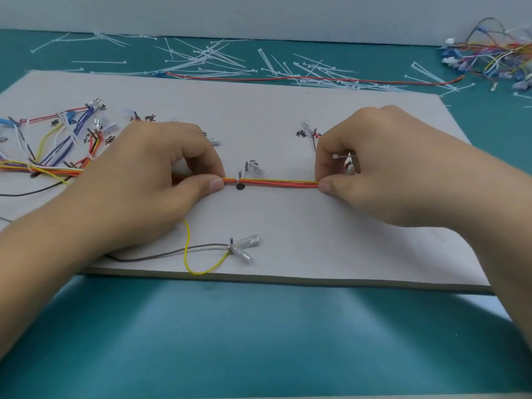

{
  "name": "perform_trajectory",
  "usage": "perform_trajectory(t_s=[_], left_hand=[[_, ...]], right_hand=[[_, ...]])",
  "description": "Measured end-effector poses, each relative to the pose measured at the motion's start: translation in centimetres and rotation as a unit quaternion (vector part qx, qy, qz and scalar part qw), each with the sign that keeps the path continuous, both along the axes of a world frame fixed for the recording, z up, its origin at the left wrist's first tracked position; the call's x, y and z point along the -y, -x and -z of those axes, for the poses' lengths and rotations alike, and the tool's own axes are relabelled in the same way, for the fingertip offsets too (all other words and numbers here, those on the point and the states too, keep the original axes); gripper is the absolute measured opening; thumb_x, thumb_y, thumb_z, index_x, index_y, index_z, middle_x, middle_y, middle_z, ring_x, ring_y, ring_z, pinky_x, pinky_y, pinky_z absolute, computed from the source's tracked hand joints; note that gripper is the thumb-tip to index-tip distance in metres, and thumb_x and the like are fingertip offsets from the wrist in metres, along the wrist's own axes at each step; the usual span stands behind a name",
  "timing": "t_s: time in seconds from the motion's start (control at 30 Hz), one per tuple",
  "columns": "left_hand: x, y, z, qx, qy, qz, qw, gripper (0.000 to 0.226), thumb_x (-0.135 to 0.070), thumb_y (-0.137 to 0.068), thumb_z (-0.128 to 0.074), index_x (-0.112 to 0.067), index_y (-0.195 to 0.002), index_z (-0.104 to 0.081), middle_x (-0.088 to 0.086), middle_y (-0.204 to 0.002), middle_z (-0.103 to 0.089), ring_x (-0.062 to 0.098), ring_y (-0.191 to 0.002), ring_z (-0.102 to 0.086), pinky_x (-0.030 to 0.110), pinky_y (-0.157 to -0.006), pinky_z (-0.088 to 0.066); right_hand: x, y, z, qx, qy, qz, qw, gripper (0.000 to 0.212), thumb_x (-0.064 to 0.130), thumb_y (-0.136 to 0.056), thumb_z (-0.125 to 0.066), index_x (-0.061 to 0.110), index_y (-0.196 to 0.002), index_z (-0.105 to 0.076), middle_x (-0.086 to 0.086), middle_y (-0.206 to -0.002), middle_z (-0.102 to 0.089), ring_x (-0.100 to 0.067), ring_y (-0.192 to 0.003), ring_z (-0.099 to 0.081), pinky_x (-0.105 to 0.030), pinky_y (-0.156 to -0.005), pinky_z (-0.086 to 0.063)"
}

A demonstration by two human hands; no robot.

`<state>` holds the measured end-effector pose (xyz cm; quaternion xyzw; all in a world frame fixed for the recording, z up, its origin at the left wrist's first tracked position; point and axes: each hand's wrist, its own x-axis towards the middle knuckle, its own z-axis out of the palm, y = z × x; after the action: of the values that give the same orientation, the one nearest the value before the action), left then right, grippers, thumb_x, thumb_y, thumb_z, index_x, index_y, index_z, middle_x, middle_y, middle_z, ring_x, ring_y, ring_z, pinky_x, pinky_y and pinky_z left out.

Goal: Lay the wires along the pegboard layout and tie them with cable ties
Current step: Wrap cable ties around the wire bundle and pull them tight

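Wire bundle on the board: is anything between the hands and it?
Nothing visible does. Left hand and right hand both pinch the wire bundle directly; the stretch between them lies open on the board, one cable tie already round it.

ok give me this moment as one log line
left hand: pinches wire bundle | right hand: pinches wire bundle, holds cable tie | wire bundle: straight on pegboard
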<state>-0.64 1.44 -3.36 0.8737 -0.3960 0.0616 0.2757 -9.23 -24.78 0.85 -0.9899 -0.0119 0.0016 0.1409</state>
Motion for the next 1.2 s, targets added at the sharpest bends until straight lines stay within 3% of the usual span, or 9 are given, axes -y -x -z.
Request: perform_trajectory(t_s=[0.17, 0.23, 0.33, 0.47, 0.63, 0.77, 0.87, 1.0, 1.2], left_hand=[[1.5, 1.1, 0.0, -0.024, 0.016, -0.032, 0.999, 0.015, -0.007, -0.085, -0.080, -0.020, -0.080, -0.074, -0.015, -0.077, -0.063, -0.007, -0.078, -0.056, 0.003, -0.071, -0.035], [3.4, 1.9, 0.0, -0.029, 0.027, -0.030, 0.999, 0.012, -0.008, -0.083, -0.080, -0.018, -0.080, -0.074, -0.015, -0.077, -0.061, -0.004, -0.075, -0.055, 0.010, -0.071, -0.039], [7.8, 3.5, 0.0, -0.055, 0.034, -0.045, 0.997, 0.009, -0.014, -0.085, -0.078, -0.020, -0.081, -0.073, -0.010, -0.079, -0.062, 0.012, -0.078, -0.058, 0.036, -0.083, -0.049], [12.6, 5.2, -0.4, -0.063, 0.038, -0.040, 0.996, 0.006, -0.021, -0.090, -0.075, -0.022, -0.084, -0.073, -0.011, -0.081, -0.061, 0.022, -0.090, -0.061, 0.043, -0.092, -0.049], [10.3, 4.9, -2.1, -0.105, 0.084, -0.033, 0.990, 0.012, -0.027, -0.097, -0.068, -0.025, -0.106, -0.076, -0.012, -0.101, -0.072, 0.008, -0.100, -0.064, 0.028, -0.095, -0.048], [4.5, 3.9, -4.3, -0.055, 0.090, -0.033, 0.994, 0.017, -0.026, -0.095, -0.062, -0.034, -0.103, -0.076, -0.015, -0.108, -0.069, 0.005, -0.110, -0.063, 0.032, -0.101, -0.050], [1.8, 3.8, -4.5, -0.046, 0.054, -0.026, 0.997, 0.017, -0.033, -0.090, -0.064, -0.039, -0.099, -0.076, -0.015, -0.106, -0.067, 0.008, -0.108, -0.061, 0.032, -0.096, -0.050], [1.4, 5.0, -3.6, -0.010, -0.065, 0.000, 0.998, 0.020, -0.047, -0.086, -0.062, -0.044, -0.101, -0.076, -0.024, -0.116, -0.060, 0.017, -0.110, -0.050, 0.045, -0.095, -0.033], [2.3, 6.4, -2.9, 0.086, -0.140, 0.038, 0.986, 0.021, -0.053, -0.079, -0.072, -0.050, -0.099, -0.079, -0.007, -0.167, -0.029, 0.041, -0.149, -0.025, 0.056, -0.110, -0.018]], right_hand=[[1.2, -0.4, -0.3, -0.029, 0.002, 0.004, 1.000, 0.013, 0.024, -0.081, -0.075, 0.034, -0.074, -0.072, 0.030, -0.068, -0.062, 0.009, -0.068, -0.057, -0.020, -0.049, -0.035], [2.6, -0.5, -0.8, -0.057, 0.017, 0.022, 0.998, 0.022, 0.023, -0.077, -0.077, 0.043, -0.074, -0.072, 0.036, -0.064, -0.060, 0.014, -0.067, -0.056, -0.022, -0.050, -0.036], [5.8, -0.2, -2.1, -0.117, 0.075, 0.061, 0.988, 0.028, 0.028, -0.072, -0.083, 0.053, -0.072, -0.072, 0.025, -0.055, -0.062, -0.004, -0.052, -0.059, -0.026, -0.053, -0.044], [10.2, 0.5, -2.6, -0.143, 0.094, 0.114, 0.979, 0.025, 0.042, -0.056, -0.085, 0.055, -0.075, -0.075, 0.019, -0.061, -0.070, -0.016, -0.063, -0.067, -0.044, -0.076, -0.061], [11.1, 0.5, -2.3, -0.011, 0.007, 0.155, 0.988, 0.047, 0.070, -0.050, -0.064, 0.055, -0.094, -0.070, 0.031, -0.072, -0.068, -0.020, -0.069, -0.069, -0.050, -0.085, -0.059], [7.9, 0.5, -2.6, 0.147, -0.056, 0.162, 0.974, 0.032, 0.062, -0.066, -0.058, 0.057, -0.097, -0.064, 0.019, -0.083, -0.070, -0.021, -0.088, -0.067, -0.057, -0.088, -0.056], [4.2, 1.2, -3.0, 0.176, -0.083, 0.116, 0.974, 0.026, 0.057, -0.073, -0.057, 0.051, -0.097, -0.065, 0.025, -0.083, -0.068, -0.008, -0.077, -0.062, -0.047, -0.079, -0.056], [-1.3, 3.0, -3.0, 0.048, -0.057, -0.024, 0.997, 0.021, 0.059, -0.078, -0.065, 0.039, -0.081, -0.070, 0.040, -0.061, -0.056, 0.005, -0.051, -0.056, -0.022, -0.044, -0.037], [1.7, 1.7, -2.4, 0.105, -0.135, 0.006, 0.985, 0.012, 0.044, -0.084, -0.069, 0.042, -0.095, -0.072, 0.025, -0.065, -0.064, -0.007, -0.039, -0.050, -0.020, -0.052, -0.042]])
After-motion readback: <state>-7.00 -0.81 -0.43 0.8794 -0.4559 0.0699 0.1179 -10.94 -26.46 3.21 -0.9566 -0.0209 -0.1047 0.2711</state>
